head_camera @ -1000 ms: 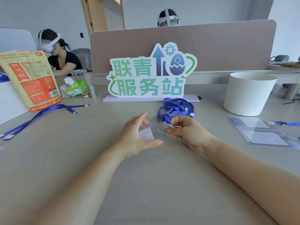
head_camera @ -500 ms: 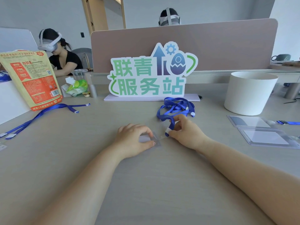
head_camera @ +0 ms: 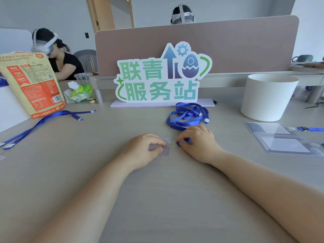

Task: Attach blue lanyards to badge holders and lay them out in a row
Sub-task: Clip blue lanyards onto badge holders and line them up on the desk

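Observation:
A clear badge holder (head_camera: 164, 149) lies flat on the table in the middle, with my left hand (head_camera: 143, 149) curled over it and pinching its right part. My right hand (head_camera: 198, 142) pinches the end of a blue lanyard (head_camera: 187, 116), just right of the holder's edge. The rest of that lanyard lies bunched behind my right hand. Two more badge holders (head_camera: 284, 144) lie at the right, each with a blue lanyard end (head_camera: 310, 128) beside it. Another blue lanyard (head_camera: 43, 123) stretches across the left of the table.
A standing sign (head_camera: 163, 76) with green characters is behind the bunched lanyard. A white bucket (head_camera: 268, 97) stands at the back right, an orange-and-yellow packet (head_camera: 31, 83) at the back left. A partition (head_camera: 228, 46) runs behind; two people with headsets sit beyond.
My left hand has lowered the badge holder flat onto the table and curled over it. My right hand has brought the lanyard end down beside the holder's edge.

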